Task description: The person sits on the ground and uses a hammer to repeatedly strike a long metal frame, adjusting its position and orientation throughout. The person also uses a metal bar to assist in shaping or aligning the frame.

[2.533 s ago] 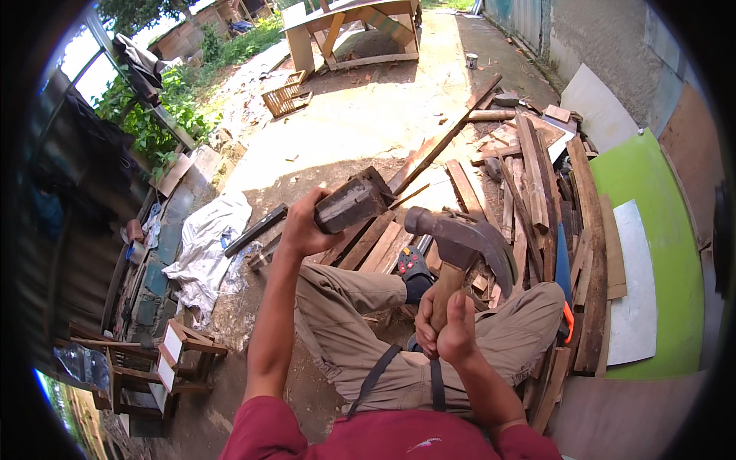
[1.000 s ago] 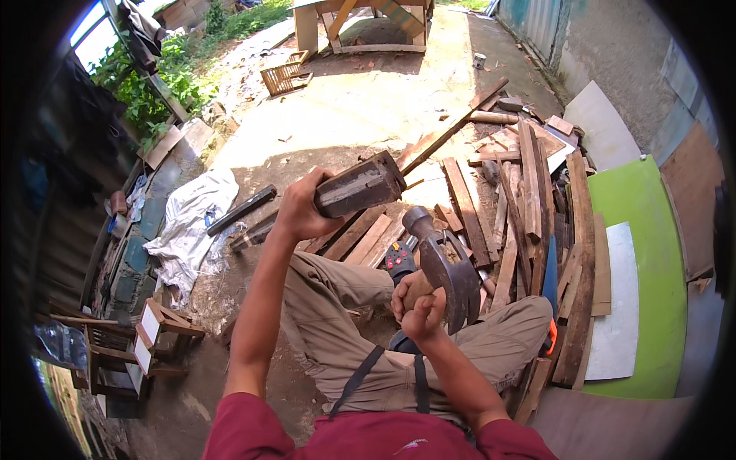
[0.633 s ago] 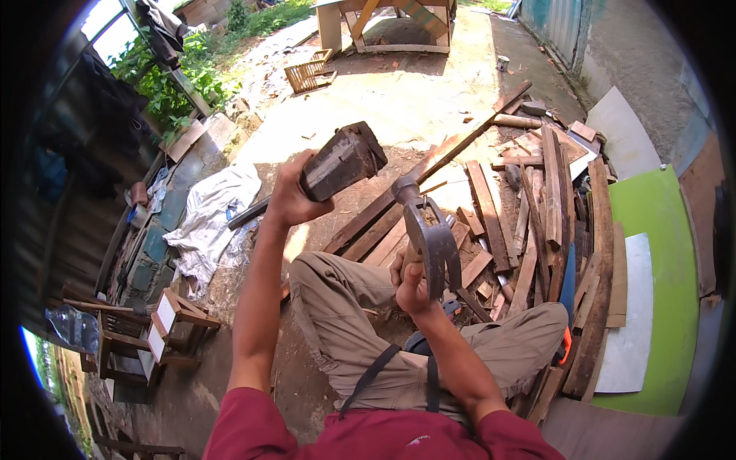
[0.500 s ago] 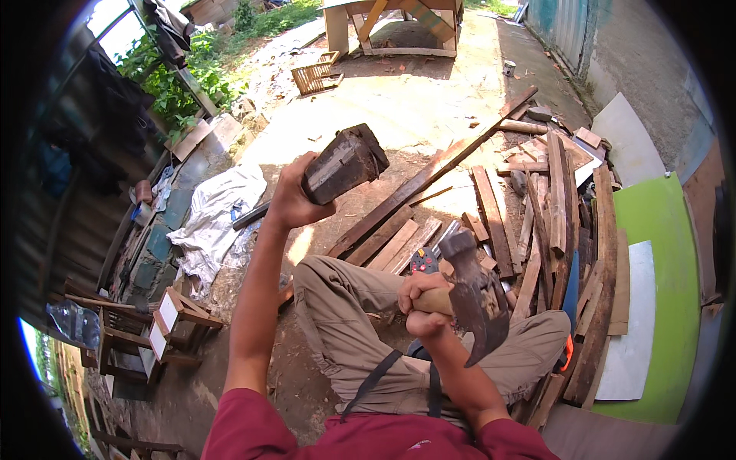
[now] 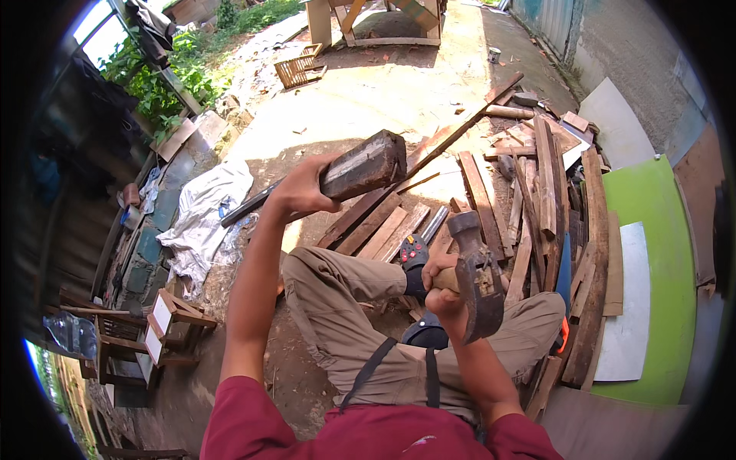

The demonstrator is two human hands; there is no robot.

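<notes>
My left hand [image 5: 308,186] is raised and wrapped round a dark, worn wooden block [image 5: 366,165], its squared end toward the right. A thin dark bar [image 5: 249,205] sticks out on the other side of that hand; my fingers hide whether the two are one piece. Above my bent leg, my right hand [image 5: 445,286] grips a claw hammer [image 5: 479,280] by its light wooden handle. The rusty hammer head stands well apart from the block. Below my hands are my crossed legs in khaki trousers [image 5: 345,307].
Loose wooden planks [image 5: 479,203] lie piled ahead and to the right. Green and white panels [image 5: 648,261] lean at the right. A white cloth [image 5: 203,211] lies at the left, near a small wooden frame [image 5: 165,330]. Farther off stand a slatted piece [image 5: 299,71] and a wooden table [image 5: 383,38].
The block in my left hand has turned to show more of its long side and sits slightly farther right. The hammer head has rotated. The view has shifted a little.
</notes>
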